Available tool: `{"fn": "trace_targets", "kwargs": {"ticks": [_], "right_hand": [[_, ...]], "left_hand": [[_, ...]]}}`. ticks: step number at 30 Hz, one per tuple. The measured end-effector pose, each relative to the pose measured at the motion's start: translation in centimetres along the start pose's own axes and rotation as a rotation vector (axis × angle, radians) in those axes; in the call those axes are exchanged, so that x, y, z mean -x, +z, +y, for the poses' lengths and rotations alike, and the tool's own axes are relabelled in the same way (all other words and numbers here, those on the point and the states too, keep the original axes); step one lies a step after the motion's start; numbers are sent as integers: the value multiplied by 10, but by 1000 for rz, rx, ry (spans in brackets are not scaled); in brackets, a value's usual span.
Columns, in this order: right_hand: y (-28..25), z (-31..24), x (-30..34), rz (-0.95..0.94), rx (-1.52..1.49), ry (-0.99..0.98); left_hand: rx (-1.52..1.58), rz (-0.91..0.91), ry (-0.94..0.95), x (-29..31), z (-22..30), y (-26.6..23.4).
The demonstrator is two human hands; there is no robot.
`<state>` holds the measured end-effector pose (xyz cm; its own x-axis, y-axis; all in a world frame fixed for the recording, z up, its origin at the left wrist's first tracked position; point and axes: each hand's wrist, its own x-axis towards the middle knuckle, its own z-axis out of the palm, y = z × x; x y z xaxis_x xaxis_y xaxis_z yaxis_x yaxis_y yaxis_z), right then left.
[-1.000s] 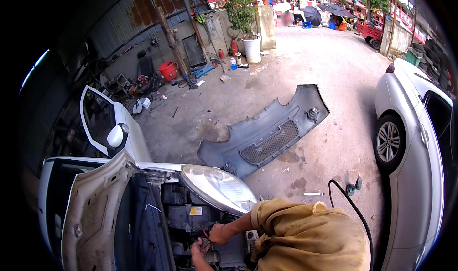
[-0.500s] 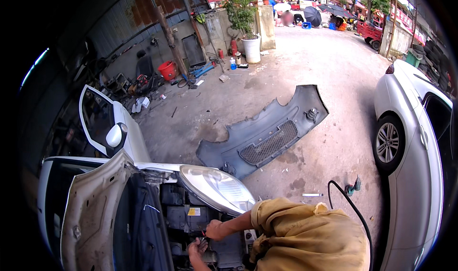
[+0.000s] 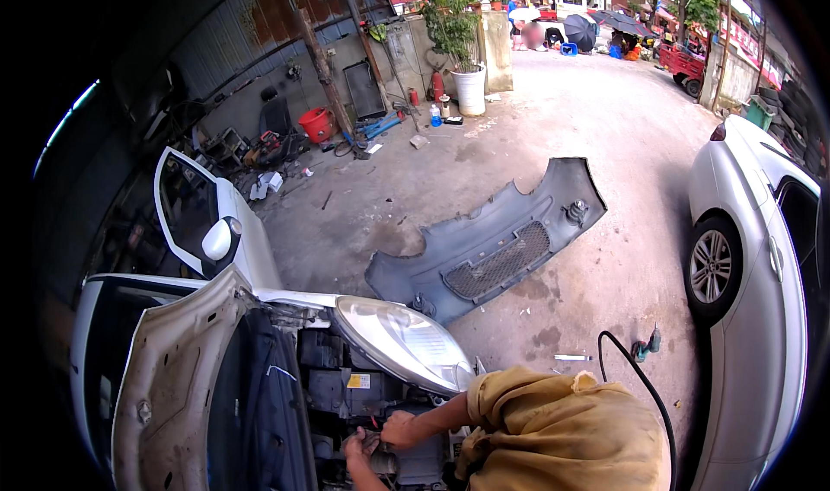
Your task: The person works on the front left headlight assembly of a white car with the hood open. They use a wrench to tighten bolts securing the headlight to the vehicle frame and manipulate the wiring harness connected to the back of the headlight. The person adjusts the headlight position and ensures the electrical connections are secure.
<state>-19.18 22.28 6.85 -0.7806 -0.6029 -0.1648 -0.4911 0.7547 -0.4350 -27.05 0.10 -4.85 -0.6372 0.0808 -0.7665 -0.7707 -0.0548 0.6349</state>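
A: Head view: where are your hands?

B: Low centre, inside the engine bay (image 3: 363, 404). Your left hand (image 3: 356, 447) and right hand (image 3: 399, 429) close on a small dark part (image 3: 373, 440); it looks rigid and greasy, so pinch it firmly.

A: Room?

B: Tight: headlight (image 3: 402, 344) just right, hood (image 3: 169, 387) left, bumper (image 3: 488, 245) far on the ground.

head cam | high, looks down and forward over engine bay (image 3: 363, 404) at 6 o'clock | bumper (image 3: 493, 249) centre | yard far, 12 o'clock | single view
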Motion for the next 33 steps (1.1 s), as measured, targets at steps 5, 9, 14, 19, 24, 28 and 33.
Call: {"fn": "trace_targets", "kwargs": {"ticks": [5, 9, 14, 19, 24, 28, 33], "right_hand": [[-3, 51, -1, 17, 232, -75], [15, 2, -10, -16, 14, -280], [53, -62, -23, 34, -66, -177], [37, -16, -2, -10, 42, -103], [18, 30, -6, 116, 307, 95], [32, -14, -14, -7, 48, -222], [24, -52, -13, -4, -142, -116]], "left_hand": [[-27, -26, 10, 11, -15, 21], [-37, 31, 46, 0, -8, 5], [-185, -16, 84, -14, 7, -9], [-49, -16, 41, 15, 4, 24], [41, -2, 4, 11, -9, 16], [20, 5, 84, -3, -8, 11], [-26, -49, 35, -8, 0, 11]]}}
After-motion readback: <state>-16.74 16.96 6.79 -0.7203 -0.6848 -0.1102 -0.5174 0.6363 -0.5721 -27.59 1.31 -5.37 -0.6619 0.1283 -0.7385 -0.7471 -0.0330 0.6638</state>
